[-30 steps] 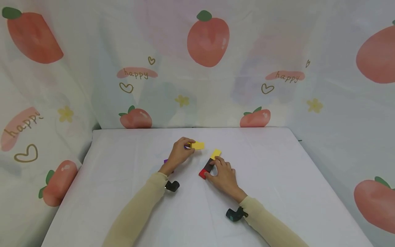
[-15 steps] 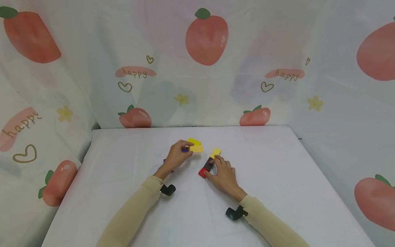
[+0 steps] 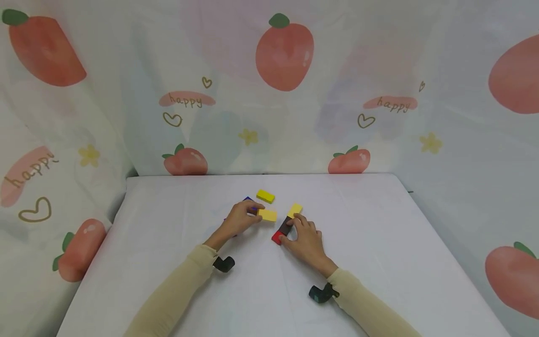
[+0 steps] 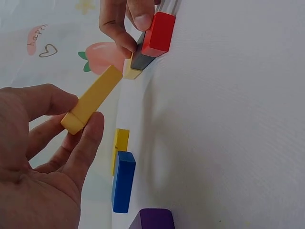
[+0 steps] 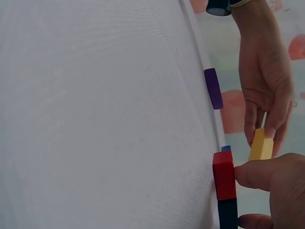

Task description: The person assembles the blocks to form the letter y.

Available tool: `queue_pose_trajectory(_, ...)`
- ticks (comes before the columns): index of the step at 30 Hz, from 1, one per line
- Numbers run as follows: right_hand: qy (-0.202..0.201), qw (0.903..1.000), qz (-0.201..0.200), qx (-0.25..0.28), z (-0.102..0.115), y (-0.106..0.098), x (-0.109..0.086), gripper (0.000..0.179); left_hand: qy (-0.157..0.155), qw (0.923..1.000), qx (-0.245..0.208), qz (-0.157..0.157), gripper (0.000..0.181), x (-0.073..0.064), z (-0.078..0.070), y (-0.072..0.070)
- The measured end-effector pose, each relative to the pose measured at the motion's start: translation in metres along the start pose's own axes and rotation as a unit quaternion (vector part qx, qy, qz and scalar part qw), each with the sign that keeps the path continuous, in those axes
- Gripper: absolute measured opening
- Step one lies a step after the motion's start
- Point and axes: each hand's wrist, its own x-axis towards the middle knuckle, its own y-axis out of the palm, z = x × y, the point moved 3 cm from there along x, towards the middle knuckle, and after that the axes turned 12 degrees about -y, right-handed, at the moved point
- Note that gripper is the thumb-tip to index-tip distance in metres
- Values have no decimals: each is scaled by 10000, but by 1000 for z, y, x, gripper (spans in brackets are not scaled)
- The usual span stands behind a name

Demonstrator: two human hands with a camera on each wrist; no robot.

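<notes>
In the head view my left hand [image 3: 239,220] pinches a light yellow rectangular block [image 3: 267,216] between thumb and fingers, held up off the table in the left wrist view. My right hand [image 3: 307,241] is at a slanting row of three blocks: a red block [image 3: 276,237] nearest me, a black block [image 3: 285,226] in the middle and a pale yellow block [image 3: 295,209] at the far end. In the right wrist view its thumb [image 5: 255,172] touches the side of the red block, and a finger is against the black one. The held block is left of this row, apart from it.
A bright yellow block [image 3: 265,195] lies farther back on the white table [image 3: 379,262]. Near it lies a blue block [image 4: 124,183], partly behind my left hand in the head view. A purple block [image 4: 153,219] is mostly hidden there too. A patterned cloth [image 3: 236,61] hangs around the table.
My left hand has drawn the light yellow block toward me, uncovering the bright yellow block and part of the blue one. My right hand stays at the row.
</notes>
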Motion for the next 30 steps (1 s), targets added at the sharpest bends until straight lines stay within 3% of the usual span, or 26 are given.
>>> queue_pose_trajectory(22,67,9999,100,11,0,1,0,46,-601,9926,622,856,28,2,10,3)
queue_pose_trajectory(30,50,9999,95,24,0,0,0,45,-639,9895,1038,776,29,4,10,4)
